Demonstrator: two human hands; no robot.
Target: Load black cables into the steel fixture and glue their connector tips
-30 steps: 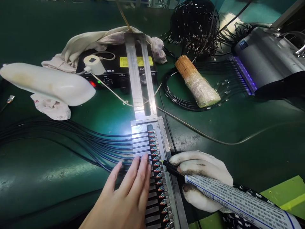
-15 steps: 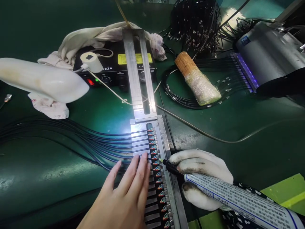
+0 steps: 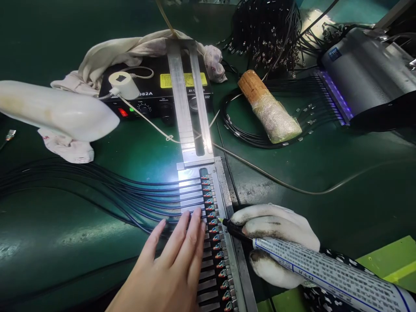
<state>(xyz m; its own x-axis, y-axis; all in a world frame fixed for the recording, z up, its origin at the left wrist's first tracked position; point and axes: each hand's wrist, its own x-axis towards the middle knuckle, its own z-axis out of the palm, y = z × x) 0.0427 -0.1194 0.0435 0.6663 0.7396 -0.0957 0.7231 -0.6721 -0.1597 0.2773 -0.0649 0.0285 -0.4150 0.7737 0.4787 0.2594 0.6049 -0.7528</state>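
Note:
My left hand (image 3: 172, 264), bare, lies flat with its fingers spread over the black cables (image 3: 136, 195) and the slotted metal fixture (image 3: 206, 275). A row of small connectors with coloured wires (image 3: 215, 229) sits along the fixture. To the right, my right hand (image 3: 276, 229), in a stained white glove, is closed around a white printed tube (image 3: 325, 268) with a black nozzle. The nozzle's yellowish tip is at the connectors, just right of my left fingertips. Whether the tip touches one of them cannot be made out.
Behind the fixture stands a black control box (image 3: 152, 104) with a white cloth (image 3: 120, 50) on it. A white lamp head (image 3: 58, 110) juts in from the left. Farther right are a wrapped wooden handle (image 3: 269, 108), bundled cables (image 3: 266, 34) and a grey device with purple light (image 3: 367, 73).
My right hand and the tube have shifted very slightly to the right. My left hand keeps its place on the cables.

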